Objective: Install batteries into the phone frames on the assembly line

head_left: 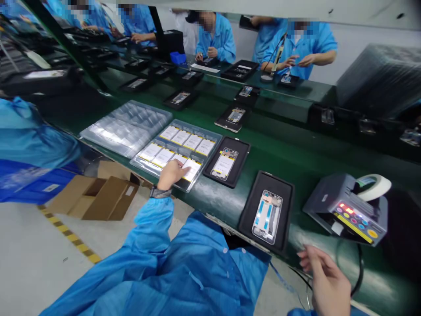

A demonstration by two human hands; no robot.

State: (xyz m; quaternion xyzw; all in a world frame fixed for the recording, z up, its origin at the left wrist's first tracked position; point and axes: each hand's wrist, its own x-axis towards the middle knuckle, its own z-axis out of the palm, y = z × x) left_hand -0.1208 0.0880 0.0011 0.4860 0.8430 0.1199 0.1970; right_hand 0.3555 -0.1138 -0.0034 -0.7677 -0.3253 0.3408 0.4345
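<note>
My left hand (171,174) lies on a white-and-yellow battery pack (192,169) in the front row of a clear plastic tray (176,147), with its fingers over the pack. Several similar packs fill that tray. To its right, a black tray (226,161) holds a phone frame (224,163) with a pack fitted in it. My right hand (324,281) hangs open at the near edge of the green conveyor belt (210,197), holding nothing. It is nearest to a black tray (266,213) carrying a phone frame (267,217) with blue strips, and to a grey tape dispenser (345,208).
A stack of clear plastic trays (126,127) sits left of the packs. An open cardboard box (98,193) stands on the floor beside yellow-and-black tape (69,235). More black trays line the belt. Co-workers in blue coats (299,50) work across it.
</note>
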